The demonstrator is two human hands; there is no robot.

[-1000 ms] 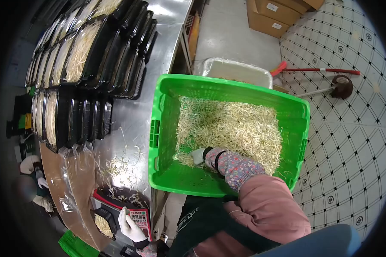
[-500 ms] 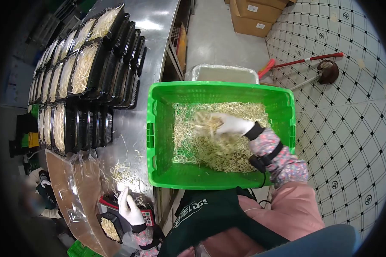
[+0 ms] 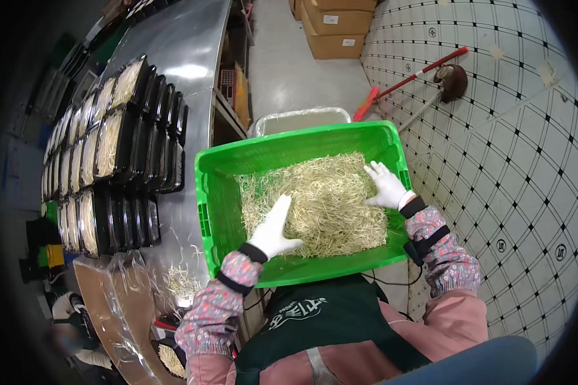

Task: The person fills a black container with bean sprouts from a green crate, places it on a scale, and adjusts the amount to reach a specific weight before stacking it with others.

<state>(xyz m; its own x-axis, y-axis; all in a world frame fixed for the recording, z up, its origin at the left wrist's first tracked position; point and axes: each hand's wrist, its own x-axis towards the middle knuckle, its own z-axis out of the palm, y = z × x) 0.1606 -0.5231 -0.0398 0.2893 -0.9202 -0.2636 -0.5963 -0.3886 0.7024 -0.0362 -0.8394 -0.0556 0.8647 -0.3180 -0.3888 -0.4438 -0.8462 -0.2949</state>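
Note:
Pale bean sprouts (image 3: 331, 205) lie heaped in a green plastic crate (image 3: 295, 142) in front of me. My left hand (image 3: 273, 231), in a white glove, is at the near left side of the heap, thumb apart from the fingers, holding nothing. My right hand (image 3: 388, 187), also gloved, rests at the heap's right edge with its fingers spread and nothing in them. At lower left, a black tray (image 3: 171, 360) with sprouts in it is partly hidden by my left sleeve. The scale by that tray is mostly covered.
Stacked black trays of sprouts (image 3: 112, 147) stand on the steel table (image 3: 192, 122) to the left. Loose sprouts (image 3: 181, 282) and a cardboard box with clear plastic (image 3: 119, 314) are nearer. A co-worker (image 3: 77, 327) is at far left. Cartons (image 3: 337, 29) and a red-handled tool (image 3: 424, 70) lie beyond.
My left hand has moved from beside the scale into the crate. My right hand has let go of its clump of sprouts and shifted to the heap's right side. The view has shifted.

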